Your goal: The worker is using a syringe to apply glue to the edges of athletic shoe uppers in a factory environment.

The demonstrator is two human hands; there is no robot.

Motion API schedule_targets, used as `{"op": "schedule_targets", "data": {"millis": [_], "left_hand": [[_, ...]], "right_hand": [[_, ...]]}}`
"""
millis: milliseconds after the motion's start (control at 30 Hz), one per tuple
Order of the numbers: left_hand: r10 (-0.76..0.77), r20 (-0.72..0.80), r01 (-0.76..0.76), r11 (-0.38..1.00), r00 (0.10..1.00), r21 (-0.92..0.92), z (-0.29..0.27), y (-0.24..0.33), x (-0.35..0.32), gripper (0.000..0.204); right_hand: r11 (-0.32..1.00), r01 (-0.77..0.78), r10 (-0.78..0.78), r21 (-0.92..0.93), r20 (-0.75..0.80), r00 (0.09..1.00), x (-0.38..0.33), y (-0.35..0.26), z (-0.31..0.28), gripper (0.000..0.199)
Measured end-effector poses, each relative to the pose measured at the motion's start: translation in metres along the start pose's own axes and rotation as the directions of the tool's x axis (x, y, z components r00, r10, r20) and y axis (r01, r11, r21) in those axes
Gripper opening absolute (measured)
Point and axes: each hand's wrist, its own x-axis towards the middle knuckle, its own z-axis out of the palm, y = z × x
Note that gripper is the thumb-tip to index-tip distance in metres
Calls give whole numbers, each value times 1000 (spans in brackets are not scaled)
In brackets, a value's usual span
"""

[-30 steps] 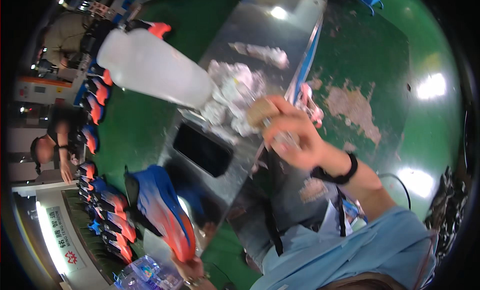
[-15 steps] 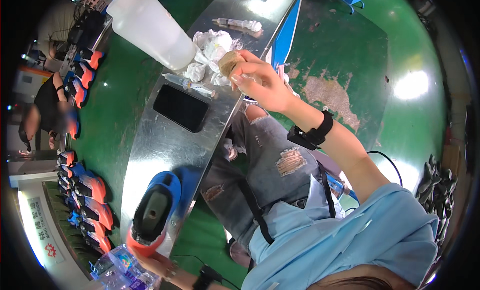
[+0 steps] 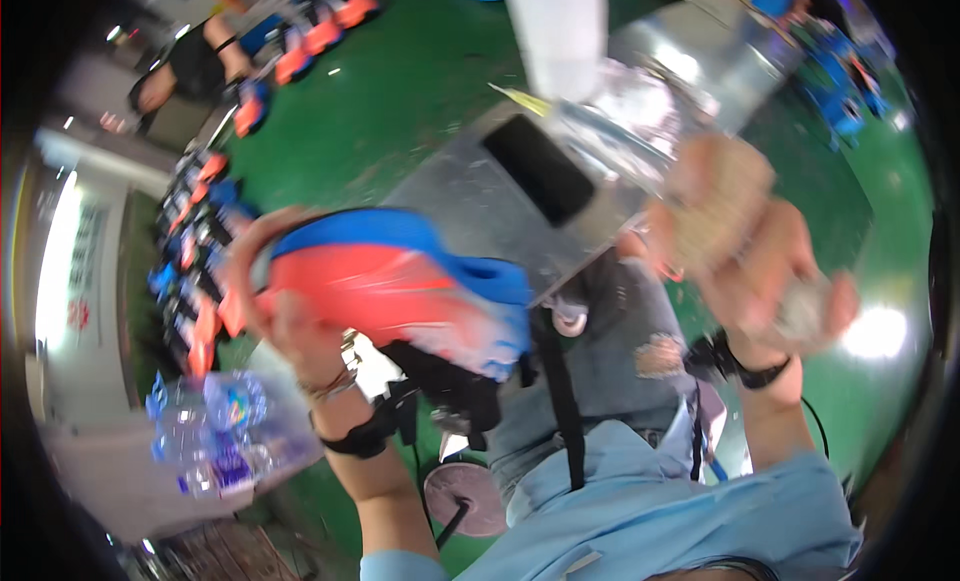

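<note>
In my left hand (image 3: 292,326) is a coral-and-blue sneaker (image 3: 375,286), lifted and tipped on its side, its black collar toward me. My fingers wrap around one end of it. Off to the right, my raised right hand (image 3: 765,266) grips a tan block (image 3: 722,196) between thumb and fingers. A small pale lump (image 3: 803,309) also shows among the fingers of that hand; motion blur hides what it is. The two hands are well apart, and the block does not touch the sneaker.
A black phone (image 3: 540,169) lies on the metal table (image 3: 450,186), near crumpled white tissue (image 3: 635,106) and a white plastic jug (image 3: 558,41). Clear plastic bottles (image 3: 225,421) are at lower left. Rows of sneakers (image 3: 200,251) and another person (image 3: 190,76) are farther left.
My left hand has lifted the sneaker off the table and tipped it sideways. My right hand has moved away from the tissue toward me, still holding the tan block. The view has swung.
</note>
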Motion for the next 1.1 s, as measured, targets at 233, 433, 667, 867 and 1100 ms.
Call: {"op": "schedule_targets", "data": {"millis": [233, 433, 667, 867, 1100], "left_hand": [[69, 207, -5, 955, 976, -296, 18, 17, 15, 59], [257, 332, -178, 952, 908, -249, 20, 16, 31, 62], [140, 317, -119, 989, 938, -85, 30, 18, 30, 82], [66, 257, -42, 994, 964, -99, 26, 6, 31, 74], [-9, 142, 20, 997, 990, -73, 14, -17, 30, 70]], "right_hand": [[928, -59, 12, 368, 128, 992, 16, 6, 29, 42], [906, -101, 30, 412, 177, 984, 27, 11, 32, 45], [962, -63, 38, 267, 99, 994, 25, 7, 29, 49], [979, -139, 132, 152, 58, 990, 18, 9, 19, 48], [974, -157, 172, 167, -84, 981, 6, 39, 16, 52]]}}
